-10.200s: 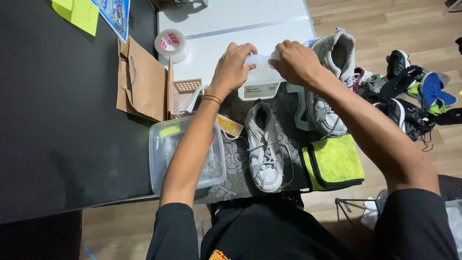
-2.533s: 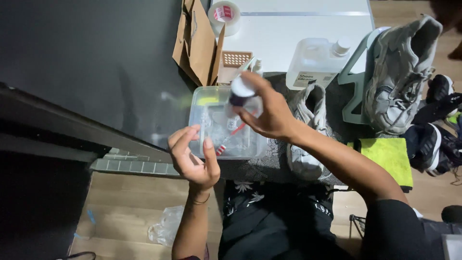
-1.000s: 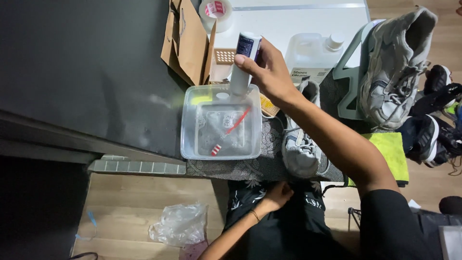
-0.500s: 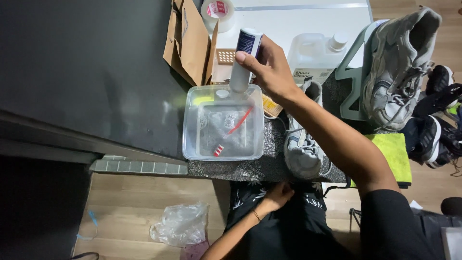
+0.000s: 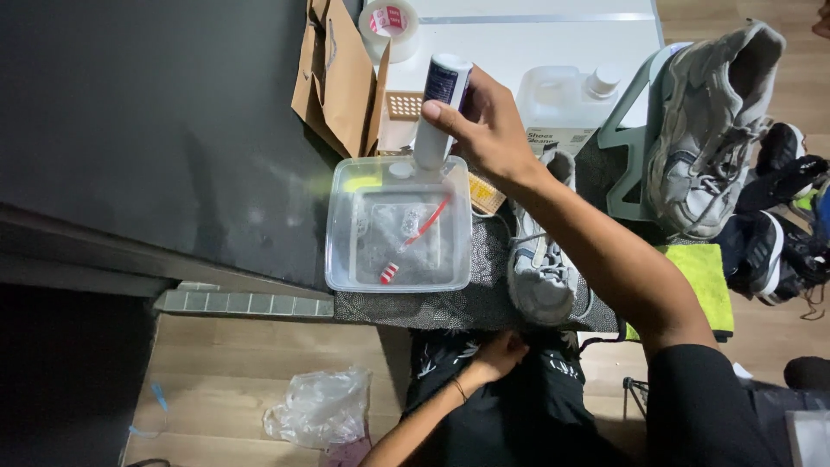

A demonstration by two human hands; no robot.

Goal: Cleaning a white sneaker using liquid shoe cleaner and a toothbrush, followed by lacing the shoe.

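**Clear tub, bottle held over its far rim**

Head view. Clear plastic tub (image 5: 399, 227), rectangular with rounded corners, sits at the near edge of the dark table (image 5: 156, 130), partly on a dark patterned mat (image 5: 471, 303). Inside lies a red-handled brush (image 5: 415, 238) under what looks like liquid; a yellow patch shows at the far left corner.

Right hand (image 5: 493, 130) is wrapped around a slim white bottle (image 5: 437, 108), thumb and fingers closed on its upper half. Bottle is tilted slightly, narrow end down over the tub's far rim; it carries a dark blue label band near the top end.

Left hand (image 5: 497, 356) rests low at the lap, fingers loosely curled against dark clothing; whether it grips anything cannot be told.

Packages nearby:
- brown paper bag (image 5: 337, 73), standing, far left of the tub
- roll of clear tape (image 5: 389, 22) with red-and-white core label, beyond the bag
- translucent square jug (image 5: 558, 104), white cap, pale label with dark print, right of the bottle

White sneaker (image 5: 540, 259) lies just right of the tub; a grey sneaker (image 5: 713, 130) stands farther right; a yellow-green cloth (image 5: 700, 272) lies below it.
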